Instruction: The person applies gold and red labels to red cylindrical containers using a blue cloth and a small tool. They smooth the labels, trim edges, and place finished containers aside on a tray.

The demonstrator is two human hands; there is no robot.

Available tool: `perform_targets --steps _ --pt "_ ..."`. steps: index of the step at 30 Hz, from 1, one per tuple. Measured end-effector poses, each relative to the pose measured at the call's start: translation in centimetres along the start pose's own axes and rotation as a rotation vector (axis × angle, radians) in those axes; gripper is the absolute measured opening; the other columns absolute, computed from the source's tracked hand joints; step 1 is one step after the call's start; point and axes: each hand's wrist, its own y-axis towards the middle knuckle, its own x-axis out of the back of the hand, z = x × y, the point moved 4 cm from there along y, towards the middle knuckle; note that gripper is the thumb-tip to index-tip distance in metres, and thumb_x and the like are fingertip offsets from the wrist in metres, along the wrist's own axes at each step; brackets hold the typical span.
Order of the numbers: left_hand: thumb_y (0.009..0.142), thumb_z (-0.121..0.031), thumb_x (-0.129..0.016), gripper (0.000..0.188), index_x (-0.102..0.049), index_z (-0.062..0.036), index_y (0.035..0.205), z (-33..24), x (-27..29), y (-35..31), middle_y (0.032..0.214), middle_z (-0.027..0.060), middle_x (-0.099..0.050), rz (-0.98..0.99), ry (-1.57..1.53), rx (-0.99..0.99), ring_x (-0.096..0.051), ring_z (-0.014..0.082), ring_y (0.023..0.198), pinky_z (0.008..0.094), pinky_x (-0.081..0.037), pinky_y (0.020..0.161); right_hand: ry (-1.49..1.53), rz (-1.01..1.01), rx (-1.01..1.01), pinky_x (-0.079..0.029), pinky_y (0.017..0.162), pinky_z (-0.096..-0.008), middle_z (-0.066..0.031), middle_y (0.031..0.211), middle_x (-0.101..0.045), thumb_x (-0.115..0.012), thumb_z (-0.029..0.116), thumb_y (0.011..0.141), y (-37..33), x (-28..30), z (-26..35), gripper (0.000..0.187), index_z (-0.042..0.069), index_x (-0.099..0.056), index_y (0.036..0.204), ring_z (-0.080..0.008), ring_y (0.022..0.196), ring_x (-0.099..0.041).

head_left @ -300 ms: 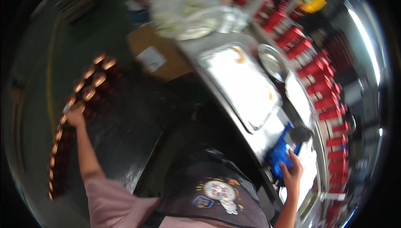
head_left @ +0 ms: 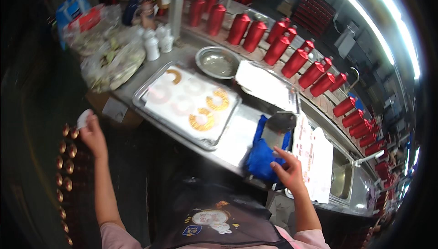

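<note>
Head view: left hand (head_left: pixel 95 136) pinches a white slip (head_left: pixel 83 119) left of the baking tray (head_left: pixel 229 117); right hand (head_left: pixel 290 171), fingers parted, lies right of it.

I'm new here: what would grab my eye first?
Probably the shiny red bottles lined up behind the metal counter. Next, the golden C-shaped pieces on the paper-lined tray. At far left, the left hand holds something white near gold-topped containers.

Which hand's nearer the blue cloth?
Right. The right hand is at the right edge of the blue cloth, contact unclear; the left hand is far to its left, near the gold-topped containers, holding a white piece.
</note>
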Motion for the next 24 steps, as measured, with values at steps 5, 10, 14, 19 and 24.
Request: perform_targets --steps 5,10,14,19,24 --pt "0.097 -0.007 -0.065 0.028 -0.064 0.001 0.123 -14.2 -30.1 -9.6 0.112 0.0141 -0.071 0.616 -0.158 -0.332 -0.068 0.023 0.106 0.0338 -0.051 0.092 0.021 -0.187 -0.066 -0.042 0.058 -0.0252 -0.008 0.104 -0.074 -0.079 0.01 0.082 -2.0 3.6 -4.7 0.053 0.008 -0.067 0.133 -0.0083 0.059 -0.047" --pt "0.092 -0.032 -0.072 0.049 -0.062 0.002 0.126 -17.9 -56.5 -8.9 0.113 0.0202 -0.071 0.706 -0.219 -0.253 -0.069 0.0276 0.107 0.0377 -0.053 0.091 0.096 -0.428 -0.167 -0.038 0.052 -0.0223 -0.009 0.105 -0.075 -0.078 0.005 0.08 -4.4 6.4 -11.8 0.05 0.003 -0.069 0.128 -0.0059 0.057 -0.047" --pt "0.083 -0.046 -0.079 0.073 -0.056 0.0006 0.135 -17.1 -72.9 -5.4 0.129 0.028 -0.062 0.608 -0.035 -0.29 -0.06 0.0393 0.122 0.0447 -0.049 0.102 0.124 -0.552 -0.271 -0.037 0.052 -0.0185 -0.0082 0.106 -0.074 -0.075 -0.003 0.078 -6.1 6.6 -17.0 0.051 0.002 -0.069 0.128 -0.001 0.057 -0.045" --pt "0.074 -0.056 -0.083 0.083 -0.064 0.0052 0.127 -15.4 -81.9 -7.1 0.123 0.0243 -0.068 0.785 0.09 -0.154 -0.066 0.0349 0.115 0.0414 -0.049 0.1 0.104 -0.624 -0.332 -0.037 0.052 -0.0184 -0.0093 0.105 -0.073 -0.075 -0.002 0.078 -6.6 5.8 -21.6 0.051 0.001 -0.068 0.128 -0.0015 0.057 -0.046" --pt "0.08 -0.045 -0.079 0.05 -0.076 -0.0018 0.104 -15.9 -80.8 -10.9 0.103 0.0152 -0.076 0.603 -0.006 -0.315 -0.071 0.0248 0.1 0.037 -0.052 0.091 0.186 -0.591 -0.338 -0.037 0.051 -0.0189 -0.0102 0.104 -0.072 -0.074 -0.001 0.08 -5.7 5.3 -23.4 0.049 -0.001 -0.068 0.128 -0.0019 0.057 -0.045"
